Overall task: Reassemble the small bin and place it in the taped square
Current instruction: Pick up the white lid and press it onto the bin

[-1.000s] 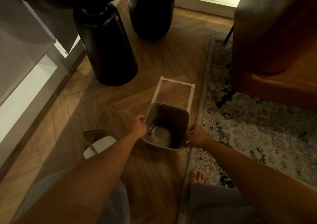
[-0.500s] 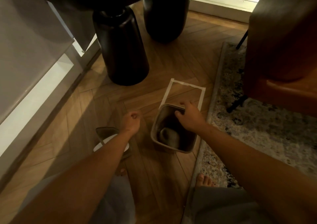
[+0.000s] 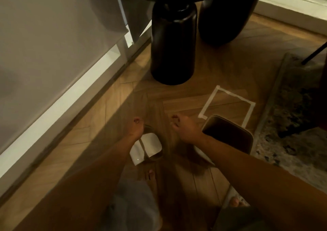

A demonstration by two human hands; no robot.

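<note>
Reaching at centre frame, both empty hands, left [image 3: 135, 129] and right [image 3: 185, 130], hovered loosely curled above the white-and-grey bin lid [image 3: 150, 146]; the open grey plastic bin [image 3: 228, 137] overlapped the taped square's [image 3: 228, 105] near edge. Gripping the lid's opposite edges would probably seat it squarely.

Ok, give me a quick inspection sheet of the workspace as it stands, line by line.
Surface: herringbone wood floor, dim light.
Job's things: bin body upright, open, at the near edge of the taped square, not clearly inside; lid piece on the floor to its left.
Clutter: nothing seen.
Grippers: left hand over the lid piece, right hand beside the bin; neither is holding anything.
Cables: nothing seen.
Surroundings: dark round table legs, patterned rug, white cabinet.
</note>
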